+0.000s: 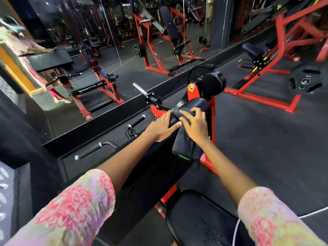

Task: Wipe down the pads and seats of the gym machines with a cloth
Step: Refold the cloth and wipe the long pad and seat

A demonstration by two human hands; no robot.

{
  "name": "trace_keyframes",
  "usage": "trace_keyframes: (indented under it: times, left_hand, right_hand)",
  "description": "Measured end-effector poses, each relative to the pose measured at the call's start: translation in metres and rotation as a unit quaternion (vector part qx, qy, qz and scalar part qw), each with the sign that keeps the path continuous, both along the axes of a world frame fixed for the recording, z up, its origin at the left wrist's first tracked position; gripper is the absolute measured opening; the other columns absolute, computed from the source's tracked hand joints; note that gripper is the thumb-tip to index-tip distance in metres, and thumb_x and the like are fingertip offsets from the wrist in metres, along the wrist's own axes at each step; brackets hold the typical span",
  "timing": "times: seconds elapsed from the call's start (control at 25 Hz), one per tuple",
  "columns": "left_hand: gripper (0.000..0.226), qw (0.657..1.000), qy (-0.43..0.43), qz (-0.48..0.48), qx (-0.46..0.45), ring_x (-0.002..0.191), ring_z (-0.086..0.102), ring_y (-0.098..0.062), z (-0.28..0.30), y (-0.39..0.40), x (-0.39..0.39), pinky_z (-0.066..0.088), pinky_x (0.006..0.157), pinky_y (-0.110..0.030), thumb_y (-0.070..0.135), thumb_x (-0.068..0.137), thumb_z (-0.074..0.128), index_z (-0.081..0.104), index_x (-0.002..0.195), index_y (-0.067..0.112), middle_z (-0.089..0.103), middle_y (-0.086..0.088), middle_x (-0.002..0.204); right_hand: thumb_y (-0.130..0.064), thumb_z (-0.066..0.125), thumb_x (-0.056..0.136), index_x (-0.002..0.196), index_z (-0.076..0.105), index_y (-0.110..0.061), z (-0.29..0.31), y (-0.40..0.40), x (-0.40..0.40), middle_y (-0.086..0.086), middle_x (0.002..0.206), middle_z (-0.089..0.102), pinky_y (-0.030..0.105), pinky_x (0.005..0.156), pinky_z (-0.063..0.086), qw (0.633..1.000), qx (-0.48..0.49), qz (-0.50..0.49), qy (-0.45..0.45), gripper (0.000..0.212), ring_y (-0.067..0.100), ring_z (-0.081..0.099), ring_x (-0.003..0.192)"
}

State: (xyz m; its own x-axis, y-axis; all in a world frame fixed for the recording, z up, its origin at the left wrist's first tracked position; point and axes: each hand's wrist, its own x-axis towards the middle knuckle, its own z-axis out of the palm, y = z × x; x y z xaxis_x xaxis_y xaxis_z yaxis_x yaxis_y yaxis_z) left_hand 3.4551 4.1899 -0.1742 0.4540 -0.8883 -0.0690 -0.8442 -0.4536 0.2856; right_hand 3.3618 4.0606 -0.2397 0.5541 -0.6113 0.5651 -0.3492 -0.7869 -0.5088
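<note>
A dark cloth (186, 144) is draped over the black roller pad (201, 103) of a red machine and hangs down its near side. My right hand (194, 126) presses on the cloth with fingers spread, on top of the pad. My left hand (162, 127) lies flat beside it, its straight fingers touching the cloth's left edge. My left forearm crosses a long black pad (150, 167). A second round pad (213, 83) sits just beyond, and the machine's black seat (195, 221) is below my right arm.
A mirror wall (79, 50) runs along the left and back above a black ledge. Two black handles (94, 150) (136, 119) stick out on the left. On the right stand a red frame machine (266, 96) and a weight plate (305, 82) on the dark floor.
</note>
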Motion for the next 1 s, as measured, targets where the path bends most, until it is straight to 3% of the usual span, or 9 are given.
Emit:
trace_keyframes:
  times: [0.12, 0.28, 0.36, 0.52, 0.64, 0.8, 0.92, 1.0]
  left_hand:
    - [0.077, 0.999, -0.041, -0.007, 0.006, 0.143, 0.019, -0.021, -0.007, -0.001, 0.003, 0.024, 0.112, -0.046, 0.060, 0.093, 0.025, 0.009, 0.150, 0.011, 0.013, -0.004, 0.157]
    - [0.078, 0.998, -0.054, -0.013, -0.027, 0.142, 0.020, -0.020, -0.010, -0.002, 0.006, 0.024, 0.112, -0.046, 0.062, 0.092, 0.026, 0.016, 0.148, 0.009, 0.019, -0.006, 0.156]
    - [0.077, 0.997, -0.065, -0.011, -0.030, 0.143, 0.019, -0.021, -0.010, -0.002, 0.002, 0.021, 0.112, -0.046, 0.060, 0.093, 0.029, 0.016, 0.148, 0.009, 0.019, -0.007, 0.156]
    - [0.078, 0.997, -0.075, -0.018, -0.009, 0.143, 0.018, -0.021, -0.010, 0.000, 0.000, 0.018, 0.113, -0.045, 0.061, 0.092, 0.028, 0.013, 0.149, 0.010, 0.017, -0.007, 0.156]
    - [0.079, 0.998, -0.065, -0.010, -0.019, 0.143, 0.017, -0.020, -0.011, 0.000, 0.003, 0.020, 0.113, -0.045, 0.062, 0.091, 0.027, 0.012, 0.149, 0.010, 0.016, -0.005, 0.157]
    - [0.083, 0.997, -0.072, -0.017, -0.017, 0.145, 0.010, -0.017, -0.015, -0.002, 0.005, 0.015, 0.115, -0.043, 0.063, 0.091, 0.026, 0.008, 0.150, 0.008, 0.012, -0.006, 0.157]
    - [0.082, 0.997, -0.075, -0.014, -0.015, 0.145, 0.011, -0.018, -0.012, -0.002, 0.003, 0.016, 0.116, -0.043, 0.061, 0.091, 0.028, 0.008, 0.149, 0.008, 0.013, -0.007, 0.157]
    - [0.080, 0.997, -0.077, -0.019, -0.014, 0.144, 0.014, -0.020, -0.010, -0.001, 0.002, 0.017, 0.115, -0.042, 0.060, 0.092, 0.028, 0.010, 0.149, 0.007, 0.015, -0.008, 0.157]
  right_hand:
    - [-0.037, 0.057, 0.091, 0.125, 0.061, -0.026, 0.011, -0.011, 0.012, 0.011, 0.121, 0.047, 0.047, 0.092, 0.041, 0.987, 0.127, -0.096, -0.014, 0.036, 0.034, 0.043, 0.108]
    - [-0.043, 0.052, 0.088, 0.124, 0.062, -0.026, -0.007, 0.029, 0.004, 0.012, 0.120, 0.050, 0.044, 0.086, 0.042, 0.998, 0.050, -0.021, -0.028, 0.041, 0.035, 0.045, 0.106]
    - [-0.044, 0.053, 0.087, 0.123, 0.062, -0.027, -0.007, 0.007, -0.002, 0.013, 0.116, 0.050, 0.043, 0.082, 0.044, 0.999, 0.035, -0.009, -0.029, 0.041, 0.035, 0.047, 0.102]
    - [-0.037, 0.058, 0.090, 0.127, 0.060, -0.029, 0.013, -0.046, 0.008, 0.010, 0.124, 0.045, 0.039, 0.095, 0.035, 0.973, 0.190, -0.132, -0.013, 0.038, 0.035, 0.042, 0.111]
    - [-0.042, 0.056, 0.089, 0.123, 0.062, -0.032, 0.013, -0.012, 0.018, 0.007, 0.128, 0.044, 0.044, 0.097, 0.034, 0.987, 0.124, -0.102, 0.015, 0.035, 0.032, 0.039, 0.116]
    - [-0.041, 0.059, 0.087, 0.117, 0.066, -0.029, -0.004, 0.009, 0.009, 0.010, 0.119, 0.051, 0.046, 0.083, 0.044, 1.000, 0.021, -0.015, -0.012, 0.033, 0.035, 0.046, 0.104]
    - [-0.039, 0.062, 0.086, 0.113, 0.069, -0.024, 0.002, -0.022, 0.017, 0.012, 0.110, 0.054, 0.045, 0.076, 0.045, 0.996, 0.041, -0.061, -0.054, 0.032, 0.035, 0.048, 0.096]
    - [-0.036, 0.063, 0.087, 0.116, 0.068, -0.023, 0.002, -0.040, 0.022, 0.012, 0.113, 0.052, 0.041, 0.083, 0.040, 0.988, 0.087, -0.100, -0.077, 0.032, 0.035, 0.046, 0.099]
